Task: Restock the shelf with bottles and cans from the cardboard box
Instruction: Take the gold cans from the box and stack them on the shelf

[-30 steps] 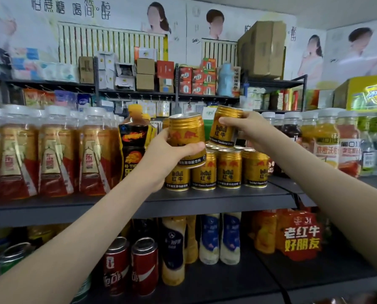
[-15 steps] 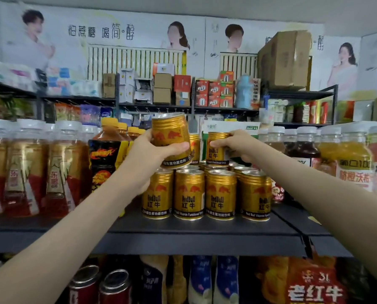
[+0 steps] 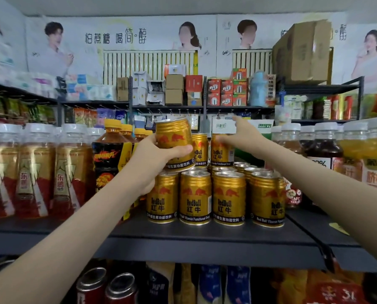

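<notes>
While the left hand grips a gold can mid-frame, fingers wrapped round its lower half, that can is tilted and sits just above the left end of the front row of four gold cans on the shelf. Right hand is at a stacked can on the second tier, right of centre. Its fingers are at that can's top rim with one finger sticking up. They are blurred, so I cannot tell whether it grips or just touches. Another tier can stands just left, partly behind the held one. Amber bottles are at frame left, dark and orange bottles at right.
</notes>
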